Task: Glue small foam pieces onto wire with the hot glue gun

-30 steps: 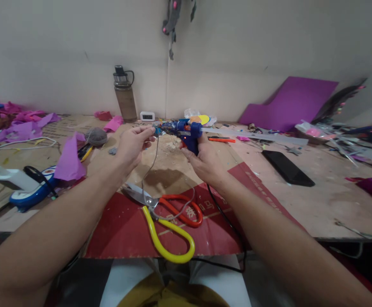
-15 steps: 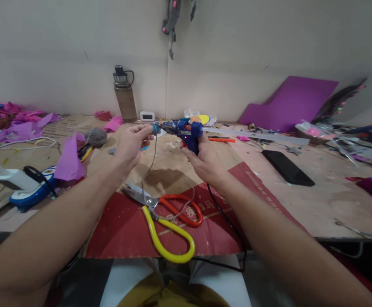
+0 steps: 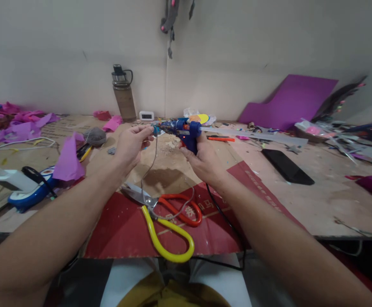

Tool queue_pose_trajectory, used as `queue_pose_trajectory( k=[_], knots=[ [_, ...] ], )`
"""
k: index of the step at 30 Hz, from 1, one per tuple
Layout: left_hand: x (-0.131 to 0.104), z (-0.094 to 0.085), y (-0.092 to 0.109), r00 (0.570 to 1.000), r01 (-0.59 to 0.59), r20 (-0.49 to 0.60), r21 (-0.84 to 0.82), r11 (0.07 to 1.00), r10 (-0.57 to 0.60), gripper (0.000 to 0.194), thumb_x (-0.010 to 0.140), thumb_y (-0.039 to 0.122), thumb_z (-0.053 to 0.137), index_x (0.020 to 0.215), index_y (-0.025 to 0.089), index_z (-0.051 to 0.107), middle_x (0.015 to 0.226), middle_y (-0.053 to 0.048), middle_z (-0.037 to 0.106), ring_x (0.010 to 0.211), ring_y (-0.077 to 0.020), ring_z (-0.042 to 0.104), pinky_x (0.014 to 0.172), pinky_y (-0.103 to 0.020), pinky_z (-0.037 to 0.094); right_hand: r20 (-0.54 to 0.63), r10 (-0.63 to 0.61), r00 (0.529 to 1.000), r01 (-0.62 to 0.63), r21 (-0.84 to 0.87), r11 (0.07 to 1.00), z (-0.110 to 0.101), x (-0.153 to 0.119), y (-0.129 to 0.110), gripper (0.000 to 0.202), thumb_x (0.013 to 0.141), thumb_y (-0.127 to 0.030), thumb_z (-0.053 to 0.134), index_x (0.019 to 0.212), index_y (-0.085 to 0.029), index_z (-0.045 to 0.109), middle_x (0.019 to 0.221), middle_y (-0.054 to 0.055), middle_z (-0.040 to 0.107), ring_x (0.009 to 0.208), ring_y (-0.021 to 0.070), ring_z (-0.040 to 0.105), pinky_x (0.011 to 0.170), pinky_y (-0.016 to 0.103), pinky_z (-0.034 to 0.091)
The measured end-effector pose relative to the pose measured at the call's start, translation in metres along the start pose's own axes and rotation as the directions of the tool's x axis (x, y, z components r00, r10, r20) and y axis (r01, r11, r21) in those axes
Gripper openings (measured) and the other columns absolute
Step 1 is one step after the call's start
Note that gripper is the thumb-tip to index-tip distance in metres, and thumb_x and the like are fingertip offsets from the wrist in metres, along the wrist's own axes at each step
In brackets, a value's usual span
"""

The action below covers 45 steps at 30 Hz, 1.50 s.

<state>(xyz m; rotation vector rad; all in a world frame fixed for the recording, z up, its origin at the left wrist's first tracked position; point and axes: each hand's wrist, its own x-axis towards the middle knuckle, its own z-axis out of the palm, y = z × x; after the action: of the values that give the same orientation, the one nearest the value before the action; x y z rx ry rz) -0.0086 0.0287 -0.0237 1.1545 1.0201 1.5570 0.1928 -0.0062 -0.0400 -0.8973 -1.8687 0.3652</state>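
My right hand (image 3: 201, 155) is wrapped round the grip of a blue hot glue gun (image 3: 187, 133), whose nozzle points left. A long translucent glue stick (image 3: 253, 135) sticks out of its back. My left hand (image 3: 133, 143) pinches a small teal piece (image 3: 155, 130) right at the nozzle tip; its exact kind is too small to make out. From that piece a thin grey cord (image 3: 154, 160) hangs down to the table. Below my hands lie scissors (image 3: 150, 202) with one red and one yellow handle, the cord running across them.
Red-printed cardboard (image 3: 115, 236) covers the front edge. A black phone (image 3: 286, 166) lies right, an orange cutter (image 3: 221, 139) behind my right hand. Grey yarn (image 3: 95, 136), a power strip (image 3: 29, 194) and purple scraps (image 3: 69, 162) sit left. A bottle (image 3: 124, 96) stands at the wall.
Almost nothing differs. The camera view has shifted very slightly; both hands keep the same hold, with the nozzle still at the teal piece.
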Motion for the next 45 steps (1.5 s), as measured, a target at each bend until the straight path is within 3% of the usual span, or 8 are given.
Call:
queue_pose_trajectory(
  k=[12,16,21,26,30,33,36,45],
  knots=[
    [0.004,-0.003,0.002,1.000,0.018,-0.013,-0.068,0.998,-0.019,0.015,0.067,0.022,0.074,0.072,0.015,0.061,0.063,0.002,0.058,0.056,-0.0068,0.053,0.051,-0.018,0.038,-0.026,0.206,0.978,-0.189,0.294,0.937,0.000,0.004,0.004,0.026,0.079,-0.024,0.055,0.104,-0.023,0.050,0.089,0.003,0.064,0.070,0.0166,0.059,0.063,0.032,0.052],
    [0.006,-0.004,-0.001,1.000,0.018,-0.004,-0.089,0.996,-0.018,0.015,0.068,0.021,0.073,0.074,0.016,0.060,0.064,0.001,0.059,0.056,-0.0068,0.053,0.053,-0.018,0.041,0.009,0.485,0.874,-0.456,0.355,0.816,-0.007,0.011,0.011,0.015,0.073,-0.020,0.053,0.086,-0.023,0.048,0.062,-0.004,0.056,0.050,0.0121,0.053,0.052,0.027,0.046],
    [0.002,-0.001,-0.003,0.997,-0.014,0.081,-0.003,1.000,0.014,0.015,0.068,0.021,0.072,0.069,0.015,0.059,0.063,0.000,0.059,0.057,-0.0074,0.053,0.054,-0.019,0.041,0.104,0.694,0.713,-0.678,-0.149,0.720,-0.020,0.015,0.029,0.014,0.069,-0.019,0.056,0.062,-0.023,0.045,0.053,0.002,0.055,0.054,0.0185,0.057,0.056,0.032,0.044],
    [-0.006,0.006,0.000,0.995,-0.077,0.080,0.152,0.985,0.066,0.012,0.069,0.020,0.069,0.067,0.016,0.058,0.061,-0.001,0.060,0.057,-0.0093,0.055,0.057,-0.022,0.043,-0.082,0.449,0.890,-0.421,-0.528,0.738,-0.029,0.015,0.030,0.023,0.072,-0.028,0.063,0.059,-0.022,0.046,0.073,0.013,0.062,0.089,0.0300,0.060,0.079,0.042,0.044],
    [-0.015,0.010,0.003,0.980,-0.197,0.093,0.348,0.916,0.176,0.008,0.071,0.019,0.067,0.071,0.017,0.059,0.064,0.000,0.062,0.060,-0.0112,0.057,0.059,-0.024,0.045,-0.151,0.346,0.926,-0.344,0.041,0.938,-0.007,0.013,0.010,0.017,0.080,-0.034,0.058,0.084,-0.022,0.047,0.090,0.007,0.062,0.090,0.0208,0.060,0.085,0.039,0.046],
    [-0.019,0.013,0.002,0.955,-0.297,0.146,0.440,0.848,0.259,0.010,0.071,0.021,0.068,0.074,0.017,0.059,0.068,0.000,0.063,0.063,-0.0111,0.057,0.061,-0.024,0.045,0.073,0.408,0.910,-0.356,0.642,0.679,0.022,0.008,-0.005,0.039,0.072,-0.036,0.069,0.094,-0.026,0.038,0.095,0.001,0.061,0.092,0.0157,0.062,0.086,0.035,0.049],
    [-0.021,0.016,0.000,0.940,-0.342,0.172,0.458,0.820,0.296,0.014,0.070,0.020,0.069,0.080,0.018,0.060,0.074,0.000,0.065,0.066,-0.0107,0.059,0.065,-0.024,0.047,0.260,0.430,0.864,-0.458,0.762,0.458,0.039,0.004,-0.012,0.054,0.066,-0.034,0.076,0.097,-0.027,0.033,0.085,-0.005,0.058,0.072,0.0118,0.061,0.075,0.033,0.051],
    [-0.026,0.019,0.003,0.961,-0.263,0.197,0.423,0.867,0.196,0.015,0.073,0.028,0.071,0.080,0.016,0.069,0.070,-0.003,0.068,0.063,-0.0132,0.061,0.063,-0.025,0.048,-0.115,0.215,0.970,-0.197,0.154,0.968,0.019,0.005,-0.013,0.004,0.083,-0.022,0.058,0.082,-0.020,0.055,0.067,-0.004,0.048,0.063,0.0104,0.042,0.062,0.026,0.035]
  ],
)
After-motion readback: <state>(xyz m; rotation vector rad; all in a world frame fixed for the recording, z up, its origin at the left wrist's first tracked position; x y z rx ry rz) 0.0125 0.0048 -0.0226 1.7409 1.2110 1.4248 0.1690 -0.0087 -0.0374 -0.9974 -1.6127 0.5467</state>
